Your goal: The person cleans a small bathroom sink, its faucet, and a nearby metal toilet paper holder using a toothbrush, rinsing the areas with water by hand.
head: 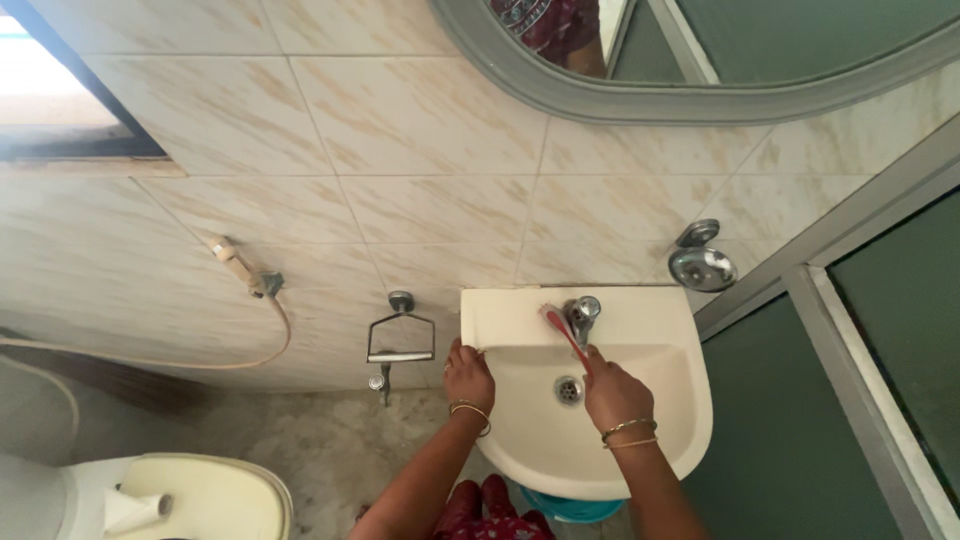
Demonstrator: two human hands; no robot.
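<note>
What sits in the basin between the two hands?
In the head view, only bare cream basin wall lies between the left hand on the rim and the right hand holding the red toothbrush. The drain sits near the right hand.

The right hand (pixel 617 392) hides the red toothbrush's (pixel 564 334) handle end; the mirror (pixel 700 60) runs off the top edge.
</note>
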